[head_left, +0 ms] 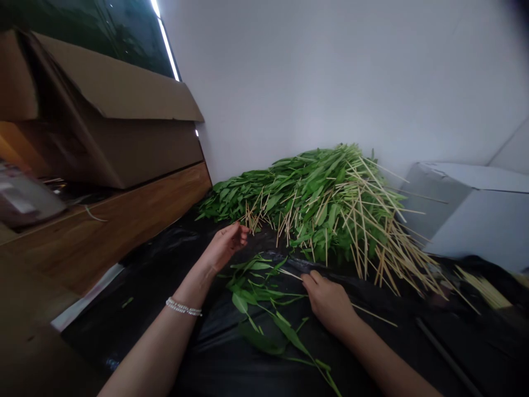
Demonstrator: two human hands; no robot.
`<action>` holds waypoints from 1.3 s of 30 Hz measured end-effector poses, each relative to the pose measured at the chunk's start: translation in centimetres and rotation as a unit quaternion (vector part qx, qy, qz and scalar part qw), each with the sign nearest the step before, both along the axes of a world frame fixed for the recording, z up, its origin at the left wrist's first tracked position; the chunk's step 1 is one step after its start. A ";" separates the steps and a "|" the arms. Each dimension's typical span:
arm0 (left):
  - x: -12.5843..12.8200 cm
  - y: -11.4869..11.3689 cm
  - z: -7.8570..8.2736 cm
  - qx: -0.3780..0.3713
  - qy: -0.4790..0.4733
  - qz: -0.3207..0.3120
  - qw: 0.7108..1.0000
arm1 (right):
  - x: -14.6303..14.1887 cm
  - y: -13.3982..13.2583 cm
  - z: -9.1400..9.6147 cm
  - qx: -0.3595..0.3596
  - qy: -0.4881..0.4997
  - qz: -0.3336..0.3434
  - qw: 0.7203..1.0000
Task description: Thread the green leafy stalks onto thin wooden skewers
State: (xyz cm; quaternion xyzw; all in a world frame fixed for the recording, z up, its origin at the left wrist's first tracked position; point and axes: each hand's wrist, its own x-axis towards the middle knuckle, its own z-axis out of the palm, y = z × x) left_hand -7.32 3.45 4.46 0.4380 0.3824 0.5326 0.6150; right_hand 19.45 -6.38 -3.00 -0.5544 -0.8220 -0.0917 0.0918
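Observation:
My right hand [328, 300] is closed round a thin wooden skewer [374, 315]; one end shows left of the fingers, the other sticks out past the wrist. My left hand [229, 242] is raised, its fingers loosely curled and slightly apart, with nothing visible in them. Between and below the hands, loose leafy green stems [264, 298] lie scattered on black plastic sheeting [223, 353]. Just beyond my left fingertips begins a large heap of green leaf bundles [297, 182], with many pale skewers [363, 220] poking out, mostly towards the right.
On a wooden ledge [165, 201] at left stands an open cardboard box [136, 143]. A white box [475, 204] is at the right against the white wall [330, 77]. Near it lies a bunch of pale sticks [485, 289]. A dark rod [446, 355] rests at lower right.

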 end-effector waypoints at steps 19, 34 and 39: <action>-0.5 -0.6 -4.0 0.196 0.628 -0.046 0.752 | -0.2 0.0 0.1 -0.020 0.006 -0.014 1.000; 1.8 -8.6 1.4 0.214 0.472 -0.197 0.832 | -0.1 -0.1 0.5 -0.026 0.010 -0.016 0.999; 4.6 -12.6 -0.6 0.256 0.537 -0.282 0.752 | -0.1 -0.1 0.5 -0.026 0.006 -0.022 0.999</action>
